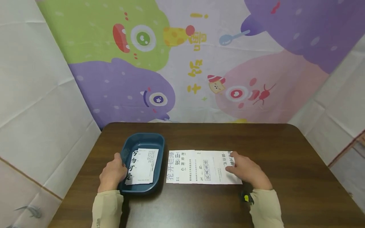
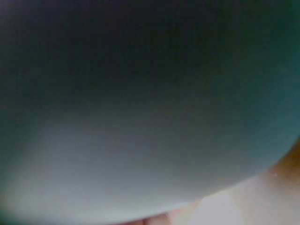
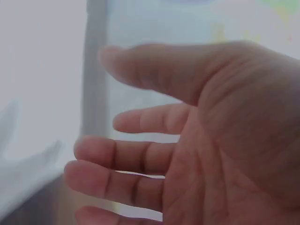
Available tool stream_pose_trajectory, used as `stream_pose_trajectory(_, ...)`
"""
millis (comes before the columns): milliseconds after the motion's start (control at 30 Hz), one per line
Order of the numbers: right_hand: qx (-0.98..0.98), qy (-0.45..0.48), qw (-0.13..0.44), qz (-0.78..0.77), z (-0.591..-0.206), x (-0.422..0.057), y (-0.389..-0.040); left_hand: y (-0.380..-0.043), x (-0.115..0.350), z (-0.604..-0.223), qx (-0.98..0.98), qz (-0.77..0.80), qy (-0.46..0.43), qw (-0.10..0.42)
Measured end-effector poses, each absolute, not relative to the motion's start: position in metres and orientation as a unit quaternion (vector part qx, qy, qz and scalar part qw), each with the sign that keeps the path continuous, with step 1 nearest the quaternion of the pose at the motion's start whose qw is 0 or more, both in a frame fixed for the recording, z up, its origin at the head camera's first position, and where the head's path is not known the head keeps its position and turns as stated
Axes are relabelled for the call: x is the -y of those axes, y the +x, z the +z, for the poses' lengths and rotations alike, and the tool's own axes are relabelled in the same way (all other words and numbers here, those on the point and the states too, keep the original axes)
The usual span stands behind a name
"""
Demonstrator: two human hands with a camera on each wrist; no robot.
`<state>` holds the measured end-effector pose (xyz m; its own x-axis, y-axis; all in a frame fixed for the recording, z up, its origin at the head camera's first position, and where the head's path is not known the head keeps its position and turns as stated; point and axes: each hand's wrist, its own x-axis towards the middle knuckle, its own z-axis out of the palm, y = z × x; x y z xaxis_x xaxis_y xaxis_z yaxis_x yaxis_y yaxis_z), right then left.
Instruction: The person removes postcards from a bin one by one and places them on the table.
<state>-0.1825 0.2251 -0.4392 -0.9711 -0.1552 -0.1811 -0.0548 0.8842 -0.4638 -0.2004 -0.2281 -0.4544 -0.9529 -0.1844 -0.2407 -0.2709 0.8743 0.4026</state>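
On the left of the table, a dark blue rectangular tray (image 1: 142, 191) contains white cards (image 1: 146, 166) printed with black characters. My left hand (image 1: 113, 172) grips the tray's left rim. Its curved wall (image 2: 154, 145) fills the left wrist view, blurred, with a bit of fingers at the bottom edge. To the right of the tray lies a row of overlapping printed cards (image 1: 186, 169). Over the right end of that row is my right hand (image 1: 248, 169), thumb and fingers apart. In the right wrist view this hand (image 3: 197, 140) has loosely extended fingers and an empty palm.
The cards lie on a dark brown wooden table (image 1: 205, 204) with rounded far corners. Behind it hangs a cloth (image 1: 182, 110) with cartoon monsters. Pale cloth walls (image 1: 37, 95) stand at both sides. A dark band with a yellow patch (image 1: 246, 198) is at my right wrist.
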Motion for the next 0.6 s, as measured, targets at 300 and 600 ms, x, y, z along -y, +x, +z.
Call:
stream_pose_trajectory(300,-0.919,-0.292,0.005,-0.264,-0.408,-0.06,-0.155,-0.201,0.232,-0.455,-0.961,0.222,-0.128,0.102)
stream_pose_trajectory(600,-0.934,-0.295,-0.15,-0.133,-0.446,0.05,-0.176,-0.202,0.23,-0.454,-0.964,0.222,-0.109,0.096)
